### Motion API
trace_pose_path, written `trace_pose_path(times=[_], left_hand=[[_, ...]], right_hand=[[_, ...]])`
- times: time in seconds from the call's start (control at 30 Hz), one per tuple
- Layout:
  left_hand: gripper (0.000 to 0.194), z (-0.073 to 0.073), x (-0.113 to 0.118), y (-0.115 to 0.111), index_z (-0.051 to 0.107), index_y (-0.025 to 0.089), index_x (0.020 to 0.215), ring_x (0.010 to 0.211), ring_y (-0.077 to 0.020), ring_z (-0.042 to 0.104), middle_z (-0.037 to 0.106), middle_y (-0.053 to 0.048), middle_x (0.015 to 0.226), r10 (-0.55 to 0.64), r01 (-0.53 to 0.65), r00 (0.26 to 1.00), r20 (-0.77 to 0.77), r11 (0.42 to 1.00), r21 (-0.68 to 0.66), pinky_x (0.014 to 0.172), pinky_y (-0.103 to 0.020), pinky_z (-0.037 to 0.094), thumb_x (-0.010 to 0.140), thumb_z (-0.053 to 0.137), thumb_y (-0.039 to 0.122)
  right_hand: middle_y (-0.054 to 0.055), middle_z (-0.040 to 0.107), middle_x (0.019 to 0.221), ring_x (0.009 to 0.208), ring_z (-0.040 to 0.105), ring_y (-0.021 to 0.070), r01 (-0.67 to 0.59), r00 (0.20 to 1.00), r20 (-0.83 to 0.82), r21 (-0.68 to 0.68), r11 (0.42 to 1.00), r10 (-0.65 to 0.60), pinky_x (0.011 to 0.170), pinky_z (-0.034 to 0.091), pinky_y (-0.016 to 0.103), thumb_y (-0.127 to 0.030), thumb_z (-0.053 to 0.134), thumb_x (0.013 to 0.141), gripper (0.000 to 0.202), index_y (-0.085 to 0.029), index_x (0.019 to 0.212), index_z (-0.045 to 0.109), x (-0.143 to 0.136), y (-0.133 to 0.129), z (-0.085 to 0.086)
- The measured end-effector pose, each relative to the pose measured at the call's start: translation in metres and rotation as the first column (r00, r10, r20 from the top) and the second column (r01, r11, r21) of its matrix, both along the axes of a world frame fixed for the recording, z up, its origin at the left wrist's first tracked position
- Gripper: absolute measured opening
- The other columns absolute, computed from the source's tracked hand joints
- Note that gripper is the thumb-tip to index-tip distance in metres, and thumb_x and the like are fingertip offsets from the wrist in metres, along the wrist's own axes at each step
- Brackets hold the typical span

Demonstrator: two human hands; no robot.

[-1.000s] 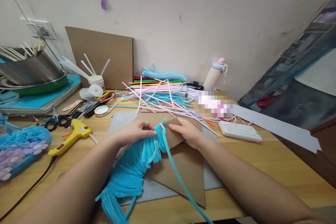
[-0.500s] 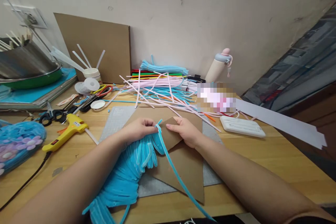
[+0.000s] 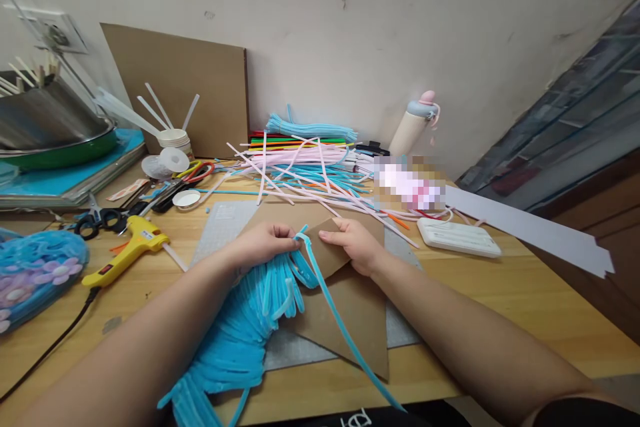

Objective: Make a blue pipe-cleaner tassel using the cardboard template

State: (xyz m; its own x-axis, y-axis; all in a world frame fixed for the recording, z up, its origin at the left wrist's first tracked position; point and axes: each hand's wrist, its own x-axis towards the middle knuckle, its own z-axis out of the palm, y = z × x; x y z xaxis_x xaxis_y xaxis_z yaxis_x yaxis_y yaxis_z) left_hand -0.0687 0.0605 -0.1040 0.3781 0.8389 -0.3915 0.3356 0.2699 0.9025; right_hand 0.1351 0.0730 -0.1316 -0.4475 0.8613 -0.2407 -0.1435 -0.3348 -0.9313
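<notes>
My left hand [image 3: 267, 241] is closed, its thumb and fingers pinching a blue pipe cleaner [image 3: 336, 313] near its bent end. The long tail of that strand curves down to the table's front edge. Below the hand hangs a thick row of looped blue pipe cleaners [image 3: 235, 333], partly hidden by my left forearm. A piece of brown cardboard [image 3: 327, 250] is gripped at its right corner between the thumb and fingers of my right hand [image 3: 357, 247]. The blue loops meet the cardboard's left side; how they are fixed is hidden.
Under my hands lie a cardboard sheet [image 3: 355, 333] and a grey cutting mat [image 3: 300, 353]. At left are a yellow glue gun [image 3: 127, 250], scissors [image 3: 97, 219] and a blue bag [image 3: 40, 280]. Behind are a pipe cleaner pile [image 3: 300, 160], a bottle [image 3: 413, 125] and a white box [image 3: 459, 237].
The bent end of the blue strand has shifted slightly right, and the loops beneath it have swung a little. Both hands keep their grips; the view has moved slightly.
</notes>
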Motion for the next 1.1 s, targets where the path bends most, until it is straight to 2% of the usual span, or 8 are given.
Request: trace_pose_path(times=[0.13,0.27,0.4,0.53,0.6,0.83,0.97,1.1], left_hand=[[0.035,-0.002,-0.002,0.001,0.062,0.014,0.076,0.056,-0.0142,0.058,0.065,-0.001,0.065,0.045,-0.045,0.998,-0.035,0.999,0.008,0.053,-0.024,0.043,0.062,0.068,0.045],[0.034,-0.001,-0.007,0.003,0.061,0.014,0.078,0.056,-0.0154,0.059,0.066,-0.001,0.066,0.092,-0.092,0.996,0.007,0.995,-0.048,0.056,-0.027,0.046,0.061,0.069,0.042],[0.046,0.002,-0.009,0.005,0.062,0.012,0.098,0.081,-0.0202,0.063,0.068,-0.008,0.092,-0.052,0.051,0.996,0.067,0.999,0.013,0.073,-0.031,0.047,0.067,0.068,0.045],[0.050,0.002,-0.014,0.006,0.060,0.015,0.111,0.093,-0.0209,0.058,0.065,-0.006,0.104,-0.261,0.266,0.964,-0.052,0.957,0.118,0.081,-0.029,0.043,0.069,0.068,0.042],[0.053,0.002,-0.018,0.006,0.059,0.017,0.115,0.086,-0.0198,0.058,0.066,-0.004,0.095,-0.307,0.330,0.938,-0.160,0.934,0.140,0.075,-0.028,0.043,0.069,0.067,0.042],[0.063,0.014,-0.017,-0.002,0.043,0.021,0.130,0.068,-0.0141,0.052,0.055,0.002,0.074,-0.283,0.337,0.922,-0.263,0.922,0.190,0.061,-0.025,0.039,0.071,0.063,0.029],[0.054,0.024,-0.003,-0.009,0.044,0.017,0.121,0.069,-0.0122,0.049,0.051,0.003,0.073,-0.240,0.261,0.965,-0.110,0.929,0.261,0.063,-0.025,0.039,0.071,0.063,0.024],[0.043,0.027,0.003,-0.015,0.045,0.018,0.107,0.071,-0.0113,0.049,0.051,0.004,0.075,-0.194,0.191,0.981,-0.018,0.944,0.269,0.064,-0.024,0.040,0.069,0.064,0.022]], right_hand=[[0.004,0.070,0.079,0.069,0.064,0.0189,0.042,0.999,-0.003,-0.017,0.999,-0.042,0.068,0.050,0.032,-0.032,0.073,0.062,0.031,-0.017,0.087,0.063,0.003,0.003,0.001],[0.002,0.067,0.077,0.066,0.063,0.0189,0.324,0.946,0.008,-0.023,0.946,-0.324,0.064,0.050,0.033,-0.034,0.072,0.061,0.035,-0.020,0.089,0.058,0.016,0.017,0.006],[0.006,0.064,0.093,0.081,0.062,0.0215,0.374,0.889,0.188,0.233,0.898,-0.418,0.073,0.050,0.039,-0.038,0.063,0.069,0.042,-0.019,0.104,0.051,0.027,0.027,0.004],[0.013,0.053,0.118,0.112,0.048,0.0270,0.184,0.637,0.372,0.777,0.602,-0.675,0.095,0.037,0.046,-0.033,0.060,0.072,0.049,-0.017,0.117,0.049,0.024,0.018,0.005],[0.011,0.053,0.119,0.114,0.046,0.0255,0.037,0.660,0.342,0.874,0.484,-0.669,0.096,0.036,0.043,-0.028,0.053,0.077,0.037,-0.019,0.113,0.054,0.018,0.007,0.008],[0.006,0.063,0.095,0.087,0.060,0.0185,-0.136,0.956,0.294,0.375,0.917,0.022,0.076,0.048,0.033,-0.030,0.059,0.078,0.029,-0.019,0.105,0.057,-0.010,-0.026,0.006],[0.005,0.061,0.097,0.094,0.056,0.0180,-0.044,0.993,0.118,0.198,0.979,0.021,0.082,0.043,0.032,-0.033,0.070,0.069,0.040,-0.017,0.104,0.056,-0.017,-0.028,0.008],[0.002,0.061,0.078,0.071,0.056,0.0130,-0.041,0.998,-0.040,-0.017,0.999,0.040,0.067,0.042,0.026,-0.036,0.071,0.068,0.029,-0.015,0.086,0.061,-0.015,-0.025,0.015]])
